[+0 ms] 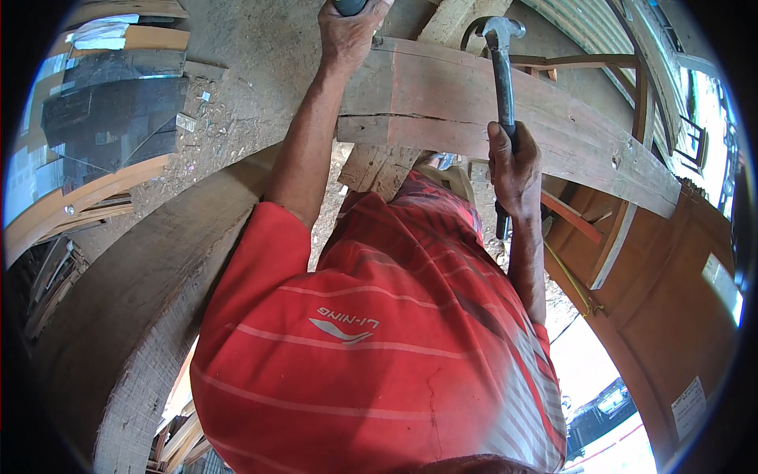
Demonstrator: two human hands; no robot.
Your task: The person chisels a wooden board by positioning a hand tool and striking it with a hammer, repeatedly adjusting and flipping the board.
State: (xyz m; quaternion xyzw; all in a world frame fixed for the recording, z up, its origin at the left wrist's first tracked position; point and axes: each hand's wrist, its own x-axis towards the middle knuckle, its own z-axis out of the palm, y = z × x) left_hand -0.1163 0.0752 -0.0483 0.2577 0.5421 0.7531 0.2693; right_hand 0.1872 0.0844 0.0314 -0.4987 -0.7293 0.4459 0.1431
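My right hand (515, 170) is closed round the dark grip of a claw hammer (504, 87). The hammer stands head-up, its metal head at the far end and the grip's butt showing below my fist. At the top edge, my left hand (347, 30) is wrapped round a dark, round-ended object (349, 5); the picture's edge cuts it off, so its kind does not show. Between and beneath my hands lies a wide weathered wooden plank (450, 91), with a long crack and a reddish stretch. My left wrist is over its left end.
A wooden block (379, 170) sits under the plank, and a beam (454, 22) lies beyond it. A large thick timber (158, 237) runs along my left. Stacked boards and dark panels (114, 118) stand far left. Brown wooden panels (655, 292) are on the right.
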